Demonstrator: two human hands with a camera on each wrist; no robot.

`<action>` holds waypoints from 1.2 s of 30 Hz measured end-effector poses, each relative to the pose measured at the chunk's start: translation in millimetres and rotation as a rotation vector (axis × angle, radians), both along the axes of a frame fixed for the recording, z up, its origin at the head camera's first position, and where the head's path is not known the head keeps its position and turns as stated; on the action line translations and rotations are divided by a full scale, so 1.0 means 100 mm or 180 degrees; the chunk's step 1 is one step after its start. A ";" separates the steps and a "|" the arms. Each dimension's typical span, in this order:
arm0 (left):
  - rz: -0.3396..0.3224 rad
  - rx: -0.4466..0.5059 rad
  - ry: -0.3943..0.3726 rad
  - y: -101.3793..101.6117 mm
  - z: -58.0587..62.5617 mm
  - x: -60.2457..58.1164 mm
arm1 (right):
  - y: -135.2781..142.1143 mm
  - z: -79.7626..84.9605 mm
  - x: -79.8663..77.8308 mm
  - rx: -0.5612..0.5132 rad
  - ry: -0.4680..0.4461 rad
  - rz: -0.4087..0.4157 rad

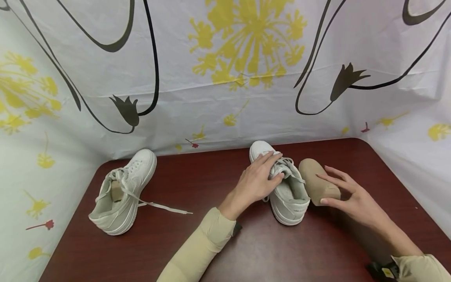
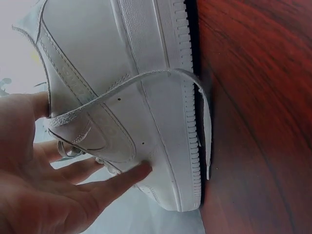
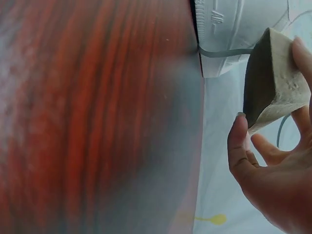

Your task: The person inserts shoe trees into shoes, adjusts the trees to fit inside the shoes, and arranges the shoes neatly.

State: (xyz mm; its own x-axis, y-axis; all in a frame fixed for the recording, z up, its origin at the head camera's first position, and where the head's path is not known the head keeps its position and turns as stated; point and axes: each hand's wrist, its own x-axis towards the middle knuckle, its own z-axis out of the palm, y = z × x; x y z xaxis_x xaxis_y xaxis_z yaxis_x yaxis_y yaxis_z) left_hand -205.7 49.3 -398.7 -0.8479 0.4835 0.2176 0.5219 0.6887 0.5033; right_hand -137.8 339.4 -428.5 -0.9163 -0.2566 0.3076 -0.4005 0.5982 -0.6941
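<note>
A white sneaker [image 1: 290, 205] with loose laces stands on the table at right of centre, toe toward the back. My left hand [image 1: 255, 178] holds it over the laces and tongue; in the left wrist view, a fingertip presses the sneaker's side [image 2: 107, 83] and the thumb reaches the opening. Just right of this sneaker, my right hand [image 1: 356, 197] grips a brown moulded-paper shoe insert [image 1: 313, 178] between thumb and fingers. The insert's hollow underside shows in the right wrist view, where the right hand [image 3: 278, 161] holds its end.
A second white sneaker [image 1: 121, 192] stands at the left with a brown insert [image 1: 116, 191] inside it. Its loose lace [image 1: 169, 207] trails across the dark red table [image 1: 197, 176]. A patterned white curtain [image 1: 176, 78] encloses the back and sides.
</note>
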 end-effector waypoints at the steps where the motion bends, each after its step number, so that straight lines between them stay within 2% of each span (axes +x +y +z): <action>1: -0.0002 0.0012 -0.0005 0.00 0.00 0.00 | 0.00 0.01 0.01 -0.0012 0.0010 0.0008; 14: -0.0092 0.0166 0.0009 -0.04 0.00 -0.04 | 0.02 0.28 0.05 -0.0104 0.0140 0.0245; 22: -0.0098 0.0169 0.0056 -0.05 -0.01 -0.06 | 0.00 0.34 0.08 -0.0059 0.0026 0.0232; 30: -0.0062 0.0195 0.0044 -0.05 0.01 -0.06 | -0.03 0.48 0.17 -0.0062 -0.0023 0.0276; 33: -0.0038 0.0195 0.0022 -0.05 0.01 -0.06 | -0.04 0.52 0.21 -0.0079 -0.0045 0.0331; 36: -0.0011 0.0201 0.0005 -0.05 0.00 -0.05 | -0.06 0.54 0.23 -0.0110 0.0068 0.0490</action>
